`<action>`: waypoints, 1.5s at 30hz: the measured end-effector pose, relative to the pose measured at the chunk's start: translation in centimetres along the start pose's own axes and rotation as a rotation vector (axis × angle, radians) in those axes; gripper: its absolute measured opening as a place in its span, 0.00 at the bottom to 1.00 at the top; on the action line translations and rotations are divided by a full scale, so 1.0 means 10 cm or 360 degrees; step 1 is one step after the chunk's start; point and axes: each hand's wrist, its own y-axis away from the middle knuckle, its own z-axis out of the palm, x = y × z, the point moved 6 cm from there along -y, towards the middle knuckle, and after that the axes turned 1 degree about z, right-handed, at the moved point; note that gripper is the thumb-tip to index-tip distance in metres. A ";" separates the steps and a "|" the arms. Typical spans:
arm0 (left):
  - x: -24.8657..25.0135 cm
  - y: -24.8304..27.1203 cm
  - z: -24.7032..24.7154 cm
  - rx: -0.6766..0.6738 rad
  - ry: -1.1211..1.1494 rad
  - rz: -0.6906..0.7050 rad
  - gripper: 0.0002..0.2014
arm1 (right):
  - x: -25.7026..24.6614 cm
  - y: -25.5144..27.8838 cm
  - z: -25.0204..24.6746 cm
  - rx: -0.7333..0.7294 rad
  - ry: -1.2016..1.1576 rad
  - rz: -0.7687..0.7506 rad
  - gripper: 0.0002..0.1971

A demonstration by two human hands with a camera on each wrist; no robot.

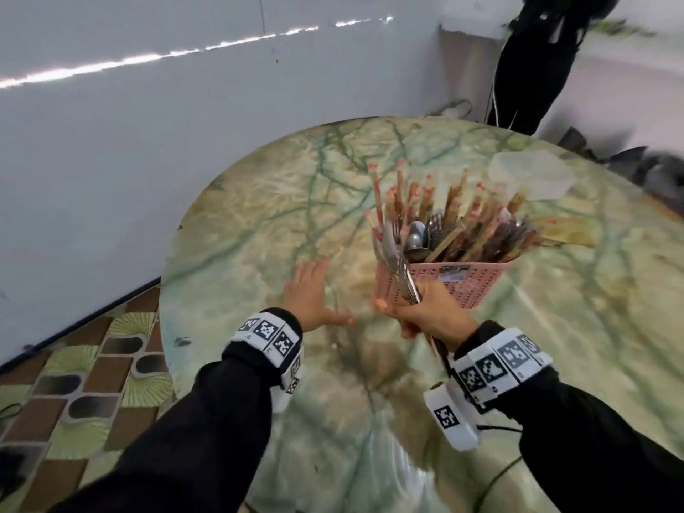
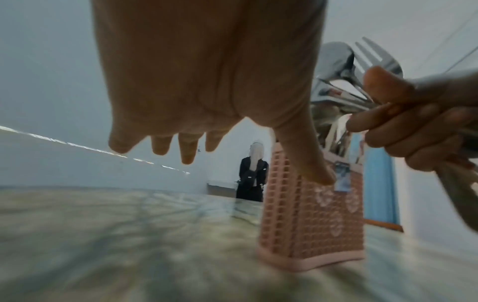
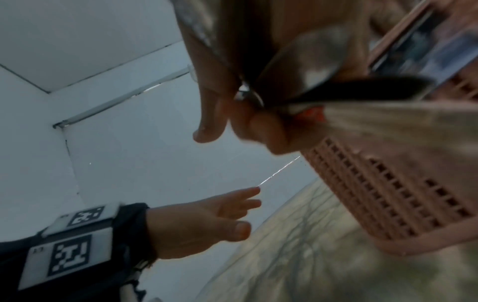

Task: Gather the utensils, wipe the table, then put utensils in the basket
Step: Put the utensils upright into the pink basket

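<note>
So the pink basket (image 1: 462, 286) is one of those plastic lattice ones, tall and boxy with little square holes all over the walls and a solid band round the bottom. It stands upright on the green-veined marble tabletop (image 1: 259, 224), a bit right of the middle. There's a small label stuck on the side facing the camera. It's stuffed with chopsticks (image 1: 436, 205), brownish with red tips, fanning out the top and leaning mostly to the right, plus some steel spoons (image 1: 416, 236) poking up among them.

The right hand (image 1: 425, 312) has its fingers wrapped round a bundle of metal cutlery (image 1: 398, 264), held right at the near left corner of the basket, business ends up. From the left wrist view you can make out a spoon bowl and fork tines at the top of the bunch. Whether the bundle is touching the basket rim, I can't tell, it's all blurry there.

The left hand (image 1: 311, 294) is spread flat, fingers apart, holding nothing, just left of the basket and low over the tabletop.

Behind the basket there's a clear plastic container (image 1: 529, 175) on the far side of the tabletop.
</note>
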 end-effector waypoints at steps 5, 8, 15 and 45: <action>0.64 -0.22 0.10 0.0299 0.0997 0.0154 0.64 | -0.15 0.34 -0.34 -0.0203 0.0155 -0.0148 0.25; 0.79 -0.30 0.13 0.0318 0.1195 0.0106 0.61 | -0.09 0.43 -0.59 -0.0258 0.0109 -0.0098 0.28; 0.91 -0.35 0.22 0.0463 0.1343 -0.0024 0.38 | 0.06 0.35 -1.32 -0.0081 -0.0500 0.0008 0.13; 0.80 -0.44 0.30 0.0515 0.1179 -0.0302 0.39 | -0.36 -0.46 -1.85 0.0705 -0.0585 -0.0912 0.10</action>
